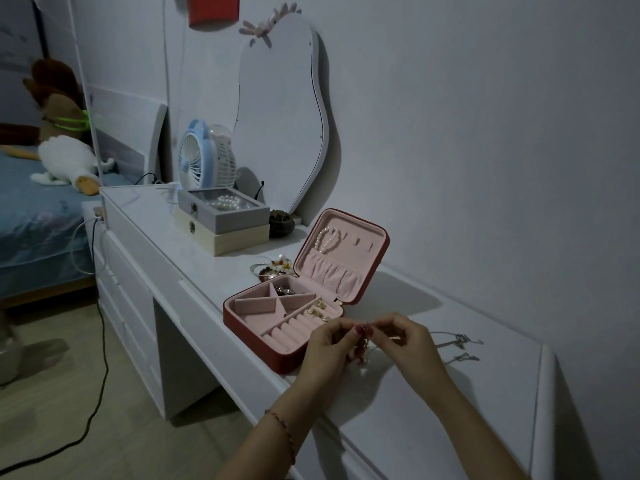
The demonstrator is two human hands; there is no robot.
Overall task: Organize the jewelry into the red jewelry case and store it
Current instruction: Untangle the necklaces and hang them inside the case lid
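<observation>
Two hands, our left hand (329, 342) and right hand (398, 337), pinch a small earring (364, 336) just beside the open red jewelry case (277, 355) on the table (415, 410), and we judge it could slip, falling near the thin necklaces (460, 348).

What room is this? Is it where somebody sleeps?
Probably a bedroom. A bed with stuffed toys sits on the left, and a white dressing table with a mirror holds an open red jewelry case.
</observation>
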